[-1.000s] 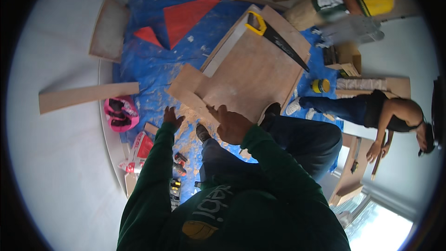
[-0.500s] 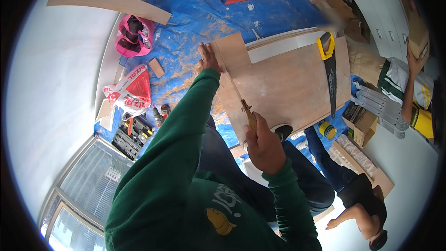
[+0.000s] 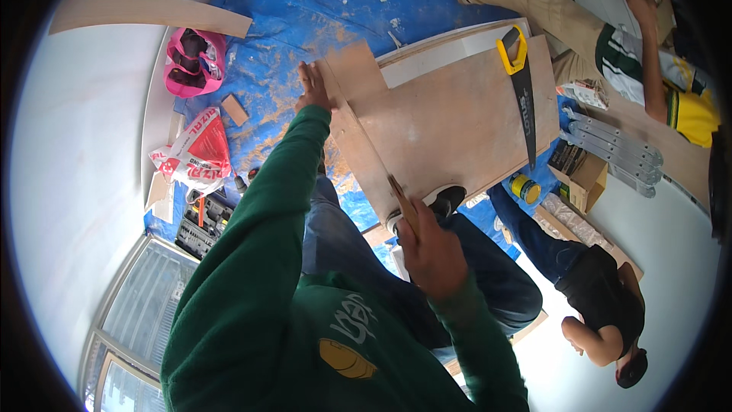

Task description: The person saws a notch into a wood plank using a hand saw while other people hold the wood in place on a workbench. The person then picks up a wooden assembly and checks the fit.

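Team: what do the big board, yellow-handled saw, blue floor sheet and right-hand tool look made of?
Big board: likely plywood, unpainted; matt tan face, pale smudges.
Yellow-handled saw: handle probably moulded plastic, evenly bright; blade likely dark-finished metal, thin and flat.
Blue floor sheet: likely plastic tarp; creases, slight sheen.
Tool in right hand: brown grip, possibly wood; finish unclear.

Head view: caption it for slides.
Left hand at the edge of a board, right hand gripping a wooden-handled tool, yellow-handled saw on a panel.
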The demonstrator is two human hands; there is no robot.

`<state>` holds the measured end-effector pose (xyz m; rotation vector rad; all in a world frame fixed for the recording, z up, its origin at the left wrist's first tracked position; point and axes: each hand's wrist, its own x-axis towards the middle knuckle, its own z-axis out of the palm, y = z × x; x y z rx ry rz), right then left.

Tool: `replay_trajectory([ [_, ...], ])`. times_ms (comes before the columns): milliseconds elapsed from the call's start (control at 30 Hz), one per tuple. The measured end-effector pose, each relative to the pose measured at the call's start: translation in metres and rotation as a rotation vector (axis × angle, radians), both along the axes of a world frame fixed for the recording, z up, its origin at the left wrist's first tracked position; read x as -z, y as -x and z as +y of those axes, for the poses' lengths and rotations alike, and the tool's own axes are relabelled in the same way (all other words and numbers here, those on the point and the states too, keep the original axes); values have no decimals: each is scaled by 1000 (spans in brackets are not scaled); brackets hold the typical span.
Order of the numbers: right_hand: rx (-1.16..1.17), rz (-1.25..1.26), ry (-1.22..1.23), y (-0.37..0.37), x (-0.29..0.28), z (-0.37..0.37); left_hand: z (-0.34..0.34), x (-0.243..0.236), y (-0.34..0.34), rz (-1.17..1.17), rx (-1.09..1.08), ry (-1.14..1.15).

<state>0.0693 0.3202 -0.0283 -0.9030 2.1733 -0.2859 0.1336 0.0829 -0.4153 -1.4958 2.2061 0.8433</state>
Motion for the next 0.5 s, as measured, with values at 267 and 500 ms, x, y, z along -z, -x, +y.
replay_trajectory([
  [267,79,-40,41,-18,-45,18,-2,-4,-21,-64,-32,-12],
  [500,21,-44,81,4,26,-1,-2,-15,-11,-58,-17,-26],
])
